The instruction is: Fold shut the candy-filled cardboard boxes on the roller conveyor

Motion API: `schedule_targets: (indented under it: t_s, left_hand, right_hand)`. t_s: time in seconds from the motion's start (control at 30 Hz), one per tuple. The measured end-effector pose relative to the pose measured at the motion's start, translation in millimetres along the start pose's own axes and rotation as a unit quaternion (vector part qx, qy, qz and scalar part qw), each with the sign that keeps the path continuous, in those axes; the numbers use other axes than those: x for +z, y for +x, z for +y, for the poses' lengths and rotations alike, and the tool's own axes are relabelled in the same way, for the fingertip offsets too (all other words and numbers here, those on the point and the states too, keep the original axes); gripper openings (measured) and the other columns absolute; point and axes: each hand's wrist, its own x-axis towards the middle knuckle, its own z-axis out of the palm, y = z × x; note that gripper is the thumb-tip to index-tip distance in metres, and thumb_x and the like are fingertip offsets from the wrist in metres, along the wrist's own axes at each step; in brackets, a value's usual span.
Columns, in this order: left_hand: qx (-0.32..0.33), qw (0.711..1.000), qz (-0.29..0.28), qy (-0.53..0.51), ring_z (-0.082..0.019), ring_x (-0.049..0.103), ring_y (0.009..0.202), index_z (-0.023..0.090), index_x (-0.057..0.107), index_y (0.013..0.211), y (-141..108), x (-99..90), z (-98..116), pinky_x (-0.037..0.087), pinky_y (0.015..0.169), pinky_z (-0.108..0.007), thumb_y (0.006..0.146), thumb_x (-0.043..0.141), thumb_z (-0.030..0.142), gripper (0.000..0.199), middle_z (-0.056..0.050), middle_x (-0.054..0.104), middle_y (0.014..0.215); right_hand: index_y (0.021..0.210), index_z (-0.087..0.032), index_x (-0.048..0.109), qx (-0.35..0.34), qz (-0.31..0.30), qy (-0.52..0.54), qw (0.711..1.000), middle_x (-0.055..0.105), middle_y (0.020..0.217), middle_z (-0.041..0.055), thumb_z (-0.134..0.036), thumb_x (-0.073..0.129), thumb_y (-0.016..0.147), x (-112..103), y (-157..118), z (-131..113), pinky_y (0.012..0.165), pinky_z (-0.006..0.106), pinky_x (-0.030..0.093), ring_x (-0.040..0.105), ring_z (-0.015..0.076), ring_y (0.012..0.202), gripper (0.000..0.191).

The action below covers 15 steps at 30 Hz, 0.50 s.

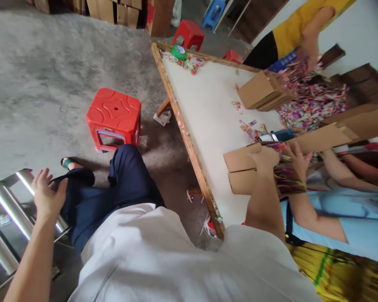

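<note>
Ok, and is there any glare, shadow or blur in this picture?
Head view: bright glare on the metal rollers; a soft dark shadow on the floor right of the red stool; the heap of small packets looks smeared, while the edges of the cardboard box at the right hand are easier to make out.

Head cam faces forward and down, close over white shirt (164, 256) at bottom; wood-rimmed table (204, 109) farther, right of centre.

Gray concrete floor (44, 84), red stool (113, 110), wood-edged white table (204, 113), pale wall (359, 35)
</note>
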Motion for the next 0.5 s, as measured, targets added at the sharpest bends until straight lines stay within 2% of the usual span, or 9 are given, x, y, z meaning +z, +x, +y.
schedule_targets:
  t_s: [0.07, 0.13, 0.2, 0.27, 0.33, 0.4, 0.47, 0.5]
  left_hand:
    - [-0.038, 0.999, -0.034, 0.004, -0.047, 0.051, 0.128, 0.03, 0.041, 0.146, -8, 3.0, -5, 0.047, 0.101, -0.064, 0.085, 0.056, 0.054, 0.067, -0.008, 0.043, 0.152]
    - [-0.082, 0.995, -0.058, -0.005, -0.044, 0.058, 0.121, 0.027, 0.051, 0.138, -15, 13.7, 1, 0.05, 0.097, -0.061, 0.084, 0.056, 0.056, 0.062, -0.008, 0.059, 0.137]
    - [-0.094, 0.99, -0.09, -0.05, -0.04, 0.062, 0.117, 0.024, 0.061, 0.126, -21, 33.6, 24, 0.052, 0.098, -0.058, 0.079, 0.061, 0.061, 0.06, -0.008, 0.067, 0.125]
    - [-0.093, 0.974, -0.159, -0.133, -0.036, 0.063, 0.117, 0.021, 0.065, 0.118, -25, 61.2, 60, 0.051, 0.102, -0.054, 0.071, 0.069, 0.066, 0.066, -0.011, 0.07, 0.122]
    - [-0.131, 0.927, -0.262, -0.232, -0.035, 0.061, 0.121, 0.017, 0.063, 0.122, -30, 92.5, 103, 0.049, 0.105, -0.052, 0.066, 0.074, 0.072, 0.079, -0.015, 0.067, 0.126]
    - [-0.216, 0.854, -0.345, -0.325, -0.035, 0.059, 0.124, 0.018, 0.059, 0.129, -34, 121.0, 139, 0.049, 0.104, -0.051, 0.065, 0.072, 0.077, 0.088, -0.017, 0.061, 0.135]
    - [-0.303, 0.764, -0.397, -0.409, -0.035, 0.06, 0.123, 0.02, 0.059, 0.129, -33, 139.8, 160, 0.05, 0.101, -0.051, 0.07, 0.062, 0.083, 0.087, -0.016, 0.06, 0.137]
    - [-0.332, 0.724, -0.402, -0.451, -0.035, 0.061, 0.121, 0.02, 0.061, 0.127, -30, 143.3, 162, 0.051, 0.1, -0.05, 0.073, 0.055, 0.086, 0.086, -0.015, 0.062, 0.135]
  right_hand:
    - [0.05, -0.03, 0.026, -0.031, 0.011, 0.007, 0.999, 0.046, 0.06, 0.0015, -0.043, 0.075, 0.067, -1, -5, -10, 0.067, 0.045, 0.033, 0.047, 0.0219, 0.067, 0.053]
    - [0.053, -0.03, 0.026, -0.067, 0.028, 0.012, 0.997, 0.036, 0.055, -0.0046, -0.037, 0.078, 0.064, -10, -17, -23, 0.065, 0.041, 0.031, 0.042, 0.0196, 0.062, 0.054]
    - [0.056, -0.029, 0.029, -0.098, 0.043, 0.018, 0.994, 0.03, 0.054, -0.0067, -0.035, 0.078, 0.065, -25, -37, -40, 0.063, 0.038, 0.027, 0.037, 0.0174, 0.059, 0.051]
    - [0.059, -0.028, 0.034, -0.153, 0.054, 0.034, 0.986, 0.03, 0.054, -0.0062, -0.036, 0.076, 0.07, -44, -69, -61, 0.062, 0.035, 0.024, 0.031, 0.0149, 0.056, 0.045]
    - [0.06, -0.026, 0.038, -0.244, 0.063, 0.065, 0.966, 0.035, 0.054, -0.0045, -0.037, 0.075, 0.074, -63, -109, -86, 0.059, 0.032, 0.022, 0.028, 0.0139, 0.054, 0.041]
    - [0.06, -0.024, 0.042, -0.358, 0.063, 0.107, 0.925, 0.044, 0.056, -0.0022, -0.036, 0.073, 0.078, -75, -153, -114, 0.058, 0.031, 0.023, 0.034, 0.0144, 0.055, 0.038]
    - [0.064, -0.022, 0.051, -0.48, 0.042, 0.154, 0.862, 0.055, 0.062, 0.0, -0.031, 0.069, 0.084, -79, -195, -144, 0.058, 0.03, 0.028, 0.044, 0.0159, 0.06, 0.028]
    - [0.067, -0.021, 0.055, -0.543, 0.022, 0.177, 0.82, 0.059, 0.066, 0.0007, -0.027, 0.066, 0.086, -77, -215, -159, 0.06, 0.029, 0.031, 0.049, 0.0164, 0.063, 0.023]
